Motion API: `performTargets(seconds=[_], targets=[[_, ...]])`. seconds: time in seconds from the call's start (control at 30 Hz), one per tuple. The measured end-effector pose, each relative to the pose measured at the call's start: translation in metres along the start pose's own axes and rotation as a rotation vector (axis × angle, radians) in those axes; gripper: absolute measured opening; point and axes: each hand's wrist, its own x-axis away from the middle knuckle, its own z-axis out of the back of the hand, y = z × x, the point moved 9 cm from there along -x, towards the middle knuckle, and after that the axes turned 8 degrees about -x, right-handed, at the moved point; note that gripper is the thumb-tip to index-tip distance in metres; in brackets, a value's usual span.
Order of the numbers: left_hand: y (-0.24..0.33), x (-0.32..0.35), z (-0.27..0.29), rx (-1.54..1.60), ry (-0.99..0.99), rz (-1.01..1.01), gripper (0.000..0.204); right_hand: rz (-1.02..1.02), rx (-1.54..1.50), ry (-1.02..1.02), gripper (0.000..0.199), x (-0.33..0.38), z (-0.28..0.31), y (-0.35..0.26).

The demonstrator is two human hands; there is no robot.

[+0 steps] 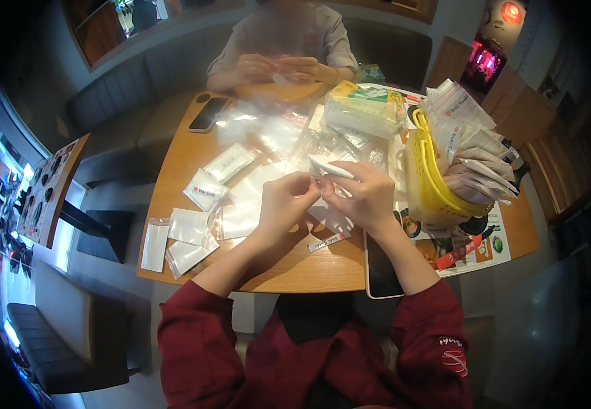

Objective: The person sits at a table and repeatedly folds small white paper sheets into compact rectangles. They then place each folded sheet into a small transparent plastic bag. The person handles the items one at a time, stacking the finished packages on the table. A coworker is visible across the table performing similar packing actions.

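Observation:
Over the near middle of the table, my right hand point(365, 194) is closed on a flat white folded piece point(324, 166), which looks like paper or a napkin and sticks out past its fingers. Close against it, my left hand point(285, 201) is pinched, its fingertips meeting those of the right. What the left fingers grip is too small and hidden to make out. A small white printed paper strip point(327, 242) lies on the wood below the hands. White packets in clear sleeves point(207, 191) are spread left of my left hand, several more point(192, 255) lying nearer the front edge.
A yellow basket point(423, 180) full of printed sachets stands at right on a printed placemat point(496, 238). Clear plastic bags point(265, 126) and a yellow-green pack point(363, 105) lie farther back. A phone point(209, 114) and a tablet point(382, 266) rest near edges. Another person's hands point(275, 68) work opposite.

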Motion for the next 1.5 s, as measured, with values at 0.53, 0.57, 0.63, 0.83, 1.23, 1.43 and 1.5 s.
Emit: performTargets(seconds=[0.53, 0.57, 0.63, 0.83, 1.23, 1.43, 1.5], targets=[[-0.009, -0.001, -0.006, -0.091, -0.034, 0.063, 0.021, -0.055, 0.111, -0.048, 0.017, 0.001, -0.008, 0.0], [-0.009, 0.0, -0.006, -0.091, -0.031, 0.042, 0.021, -0.065, 0.113, -0.062, 0.017, 0.001, -0.009, 0.0], [0.003, 0.002, -0.007, -0.195, -0.011, -0.055, 0.018, -0.057, 0.106, -0.074, 0.017, 0.005, -0.012, 0.002], [0.016, 0.006, -0.004, -0.321, 0.058, -0.184, 0.014, -0.007, 0.061, -0.092, 0.016, 0.004, -0.009, 0.0], [0.03, 0.008, -0.006, -0.532, 0.075, -0.27, 0.011, 0.025, 0.016, -0.138, 0.012, 0.009, -0.016, 0.004], [0.035, 0.009, -0.005, -0.712, 0.122, -0.38, 0.013, -0.105, 0.118, -0.06, 0.011, 0.006, -0.006, 0.019], [0.027, 0.009, -0.001, -0.74, 0.131, -0.356, 0.013, -0.123, 0.164, -0.04, 0.013, 0.003, 0.001, 0.019]])
